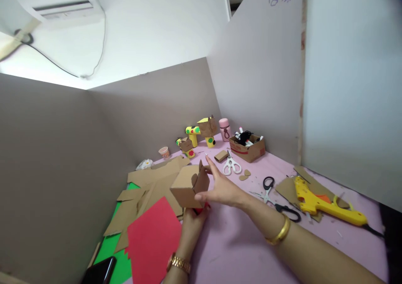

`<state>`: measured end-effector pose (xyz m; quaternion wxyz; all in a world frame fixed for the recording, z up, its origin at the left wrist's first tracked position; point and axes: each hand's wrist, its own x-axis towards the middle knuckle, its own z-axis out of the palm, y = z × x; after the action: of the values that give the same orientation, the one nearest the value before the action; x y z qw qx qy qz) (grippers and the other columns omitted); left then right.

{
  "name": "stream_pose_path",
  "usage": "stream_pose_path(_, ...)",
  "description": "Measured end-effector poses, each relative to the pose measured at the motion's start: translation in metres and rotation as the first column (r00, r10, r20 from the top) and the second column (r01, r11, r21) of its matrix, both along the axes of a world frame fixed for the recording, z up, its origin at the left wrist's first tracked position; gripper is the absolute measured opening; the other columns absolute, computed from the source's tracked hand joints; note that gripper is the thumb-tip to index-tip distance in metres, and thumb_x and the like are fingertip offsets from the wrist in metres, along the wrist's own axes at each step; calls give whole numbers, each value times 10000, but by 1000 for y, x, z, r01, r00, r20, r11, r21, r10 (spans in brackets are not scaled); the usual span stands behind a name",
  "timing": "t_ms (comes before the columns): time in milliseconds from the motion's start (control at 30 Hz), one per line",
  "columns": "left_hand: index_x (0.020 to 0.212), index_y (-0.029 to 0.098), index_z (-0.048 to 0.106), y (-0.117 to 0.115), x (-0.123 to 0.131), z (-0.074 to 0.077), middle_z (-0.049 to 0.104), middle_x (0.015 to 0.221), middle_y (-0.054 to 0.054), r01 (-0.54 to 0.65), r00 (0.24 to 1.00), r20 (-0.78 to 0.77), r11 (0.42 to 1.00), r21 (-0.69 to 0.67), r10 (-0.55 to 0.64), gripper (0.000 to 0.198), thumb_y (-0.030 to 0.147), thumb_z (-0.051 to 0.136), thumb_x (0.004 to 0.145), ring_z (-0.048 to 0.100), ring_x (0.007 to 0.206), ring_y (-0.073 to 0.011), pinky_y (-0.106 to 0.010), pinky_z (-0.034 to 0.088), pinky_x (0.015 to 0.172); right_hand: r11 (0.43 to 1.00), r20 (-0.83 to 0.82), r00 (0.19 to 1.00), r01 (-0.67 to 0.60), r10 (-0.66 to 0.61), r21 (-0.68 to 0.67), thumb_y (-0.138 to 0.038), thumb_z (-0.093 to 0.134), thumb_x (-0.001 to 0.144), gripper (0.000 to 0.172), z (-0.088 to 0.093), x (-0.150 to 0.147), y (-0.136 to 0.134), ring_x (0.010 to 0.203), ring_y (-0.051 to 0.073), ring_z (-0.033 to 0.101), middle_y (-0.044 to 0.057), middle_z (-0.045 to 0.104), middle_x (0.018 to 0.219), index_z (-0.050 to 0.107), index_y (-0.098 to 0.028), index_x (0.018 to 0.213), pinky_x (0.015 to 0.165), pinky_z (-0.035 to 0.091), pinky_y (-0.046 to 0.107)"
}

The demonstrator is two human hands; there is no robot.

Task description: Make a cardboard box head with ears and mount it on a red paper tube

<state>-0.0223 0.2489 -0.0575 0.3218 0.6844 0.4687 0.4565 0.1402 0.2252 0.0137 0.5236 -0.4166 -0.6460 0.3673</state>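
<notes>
A small brown cardboard box (184, 183) with ear-like cardboard flaps is held up over the table. My left hand (192, 221) supports it from underneath, its fingers mostly hidden and curled around a bit of red that shows below the box. At the box's right side is my right hand (221, 188), thumb against the lower edge and index finger stretched upward; its other fingers go behind a flap. A red sheet (153, 242) lies left of my left wrist, partly over flat cardboard pieces (163, 179).
Black-handled scissors (268, 196) and a yellow glue gun (329, 208) lie to the right. White scissors (231, 166) are beyond my right hand. Yellow cardboard animal figures (207, 129), a pink bottle (225, 130) and a carton of markers (248, 149) stand near the partitions. A phone (99, 271) is front left.
</notes>
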Motion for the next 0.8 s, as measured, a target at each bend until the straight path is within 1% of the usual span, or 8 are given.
stream_pose_path(67, 1086, 145, 574, -1, 1, 2, 651, 1075, -99, 7, 1000, 7, 1000, 7, -7, 420, 300, 660, 705, 506, 1147, -300, -407, 365, 991, 1000, 4, 1000, 20, -20, 4, -388, 828, 502, 1292, -2, -6, 0, 1380, 279, 191, 124, 196, 1515, -32, -275, 1460, 1086, 237, 476)
stream_pose_path(167, 1124, 144, 553, -1, 0, 2, 634, 1119, -108, 5, 1000, 11, 1000, -2, -4, 443, 297, 653, 720, 512, 1140, -290, -407, 366, 990, 999, 8, 999, 49, -49, 22, -300, 815, 502, 1258, -5, -8, 1, 1361, 285, 233, 119, 207, 1511, 5, -276, 1463, 1083, 250, 471)
stream_pose_path(233, 1146, 137, 537, -1, -1, 1, 619, 1155, -120, -1, 1000, 19, 1000, -15, 1, 457, 287, 646, 729, 523, 1130, -283, -398, 377, 978, 998, 5, 998, 59, -59, 38, -275, 798, 522, 1241, -5, -5, 2, 1363, 271, 233, 101, 205, 1514, -13, -292, 1461, 1091, 236, 461)
stream_pose_path(333, 1157, 133, 535, 0, -1, -1, 630, 1154, -121, -1, 999, 39, 999, -40, 3, 454, 280, 633, 739, 537, 1124, -277, -383, 397, 954, 998, 3, 999, 47, -47, 47, -261, 785, 540, 1223, -8, 3, 3, 1371, 266, 219, 86, 202, 1519, -22, -307, 1458, 1096, 224, 466)
stream_pose_path(467, 1129, 134, 563, -2, -1, -1, 655, 1123, -113, -2, 998, 55, 999, -40, 5, 446, 268, 654, 713, 556, 1098, -279, -389, 402, 949, 999, 2, 1000, 24, -24, 44, -266, 776, 565, 1204, -12, 5, 3, 1363, 276, 243, 106, 216, 1512, -31, -291, 1459, 1076, 261, 482)
stream_pose_path(567, 1102, 133, 587, -3, -2, 0, 668, 1109, -114, 2, 999, 54, 999, -47, 0, 422, 262, 652, 706, 565, 1085, -291, -400, 412, 939, 999, 7, 1000, 17, -17, 51, -258, 776, 563, 1199, -12, 2, 1, 1355, 272, 259, 119, 273, 1484, -18, -277, 1462, 1070, 272, 475)
stream_pose_path(700, 1181, 139, 545, -4, -2, 0, 664, 1130, -112, -9, 998, 57, 998, -61, 12, 510, 260, 651, 697, 568, 1084, -296, -397, 422, 929, 998, 9, 1000, 10, -11, 58, -246, 777, 551, 1186, -13, -2, 1, 1344, 271, 285, 116, 343, 1444, 19, -278, 1463, 1068, 275, 474)
stream_pose_path(800, 1168, 133, 547, -4, -1, 0, 664, 1113, -116, -13, 998, 65, 998, -64, 17, 506, 244, 656, 687, 568, 1076, -293, -393, 417, 928, 997, -12, 999, 47, -46, 64, -261, 771, 565, 1173, -15, -3, 4, 1338, 271, 300, 106, 359, 1439, 14, -295, 1461, 1053, 303, 478)
